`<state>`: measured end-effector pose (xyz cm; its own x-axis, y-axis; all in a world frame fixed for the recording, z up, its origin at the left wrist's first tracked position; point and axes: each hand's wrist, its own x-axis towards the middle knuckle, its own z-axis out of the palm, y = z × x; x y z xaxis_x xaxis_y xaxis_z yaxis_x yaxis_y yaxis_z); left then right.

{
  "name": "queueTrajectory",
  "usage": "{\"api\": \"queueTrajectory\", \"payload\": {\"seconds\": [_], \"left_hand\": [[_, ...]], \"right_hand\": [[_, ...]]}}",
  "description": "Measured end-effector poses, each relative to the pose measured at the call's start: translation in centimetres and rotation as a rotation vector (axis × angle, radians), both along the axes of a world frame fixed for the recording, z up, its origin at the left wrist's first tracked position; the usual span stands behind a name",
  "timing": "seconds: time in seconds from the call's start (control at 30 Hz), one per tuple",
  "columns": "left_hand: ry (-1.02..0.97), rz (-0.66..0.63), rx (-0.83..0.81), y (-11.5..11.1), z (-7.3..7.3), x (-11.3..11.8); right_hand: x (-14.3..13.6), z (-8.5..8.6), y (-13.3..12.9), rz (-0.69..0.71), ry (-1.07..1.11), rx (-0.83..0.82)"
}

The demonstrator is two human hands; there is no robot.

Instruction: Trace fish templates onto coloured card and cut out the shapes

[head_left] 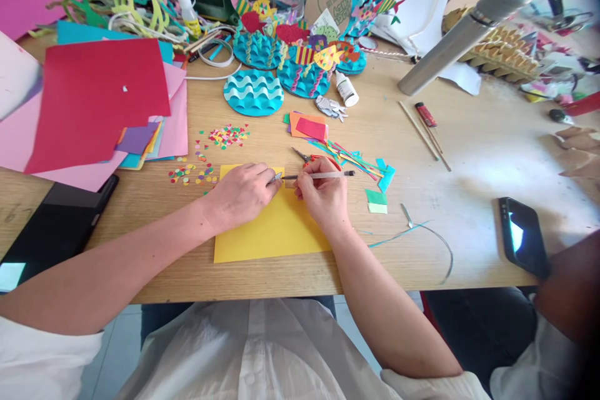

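A sheet of yellow paper (267, 237) lies flat before me, near the table's front edge. My left hand (246, 194) rests on its upper part with the fingers bent together. At those fingertips pokes out a small grey-white piece (275, 178), mostly covered. My right hand (324, 190) pinches a slim pen (337, 174) with a pale barrel and a black end. Its dark tip meets the paper right beside the small piece. Partly behind the right hand lie red-handled scissors (304, 155), blades pointing left.
Confetti dots (192, 172) and paper strips (356, 159) lie beyond the sheet. Paper fish stand on blue wavy bases (302, 78) near a glue bottle (347, 89). Stacked coloured sheets (103, 100) are left; a phone (522, 234) and another person's arm (574, 281) are right.
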<state>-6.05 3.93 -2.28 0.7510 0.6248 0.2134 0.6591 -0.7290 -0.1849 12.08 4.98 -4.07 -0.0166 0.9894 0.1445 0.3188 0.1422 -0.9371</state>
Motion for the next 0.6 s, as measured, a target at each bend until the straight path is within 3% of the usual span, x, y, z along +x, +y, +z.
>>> {"api": "queueTrajectory", "payload": {"seconds": [0.6], "left_hand": [[-0.021, -0.003, 0.019, 0.08, -0.33, -0.09]], "right_hand": [[0.35, -0.28, -0.11, -0.032, -0.029, 0.008]]}}
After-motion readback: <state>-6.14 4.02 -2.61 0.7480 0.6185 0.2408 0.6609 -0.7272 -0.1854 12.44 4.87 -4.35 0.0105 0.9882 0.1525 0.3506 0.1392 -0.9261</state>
